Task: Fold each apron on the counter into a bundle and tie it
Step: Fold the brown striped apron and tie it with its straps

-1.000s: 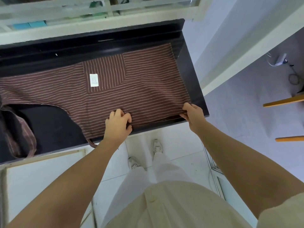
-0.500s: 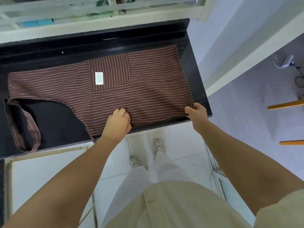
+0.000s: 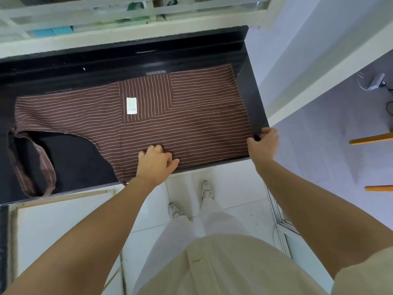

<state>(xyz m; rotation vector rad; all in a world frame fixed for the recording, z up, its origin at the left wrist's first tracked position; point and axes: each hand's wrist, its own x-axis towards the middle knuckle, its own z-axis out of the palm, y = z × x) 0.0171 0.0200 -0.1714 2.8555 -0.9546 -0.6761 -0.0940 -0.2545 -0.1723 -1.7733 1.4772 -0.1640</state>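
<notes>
Left hand [image 3: 156,162] is laid on the near hem of the brown striped apron [image 3: 191,128], with its fingers curled into the cloth so that a small ridge is gathered under them. Right hand [image 3: 263,143] is closed on the near right corner of the same hem, which is pinched between thumb and fingers just at the corner of the black counter [image 3: 74,158]. Beyond the hands the apron is spread flat along the counter, skirt to the right and bib to the left. Only one curved armhole edge is shown, on the near side, so a lengthwise fold in half is judged to be already made, though this cannot be confirmed. A neck strap [image 3: 36,167] is left lying in a loose loop on the bare counter at the far left. A short strap end can be made out below the left wrist. Farther in, a white label [image 3: 131,105] is seen on a pocket panel [image 3: 146,96] whose stripes run crosswise to the rest. A white window grille [image 3: 127,11] is seen behind the counter's raised back. The task is judged to be at an early stage: the next fold is only being taken up, no bundle is formed, and nothing is tied. No other apron is visible.
</notes>
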